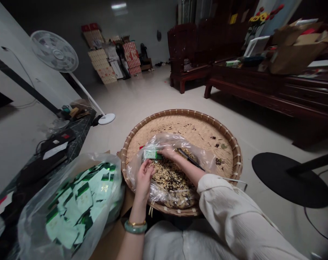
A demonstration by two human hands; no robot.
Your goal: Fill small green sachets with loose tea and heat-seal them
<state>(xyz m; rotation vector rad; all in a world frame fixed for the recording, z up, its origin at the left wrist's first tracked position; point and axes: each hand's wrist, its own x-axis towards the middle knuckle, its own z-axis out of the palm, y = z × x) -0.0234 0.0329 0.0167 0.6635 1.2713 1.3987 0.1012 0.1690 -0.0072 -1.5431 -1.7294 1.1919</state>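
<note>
A clear plastic bag [207, 159] lies spread on a round woven bamboo tray [177, 122]. Inside it is a loose mix of pale, chopped dry pieces and dark bits [171, 175]. My right hand [167, 151] reaches over the bag, its fingers closed on the edge of a small green-and-white packet [151, 154]. Just below that packet, my left hand [144, 173] is raised with slightly bent fingers apart and nothing visible in them. A long dark object [191, 159] rests on the mix beside my right forearm; its kind is unclear.
At left stands a large clear bag [109, 220] full of pale green packets [85, 198]. A white fan [55, 52] rises behind it. A black round stand base [291, 178] is on the floor at right. Dark wooden furniture [261, 86] and stacked boxes [102, 65] are farther back.
</note>
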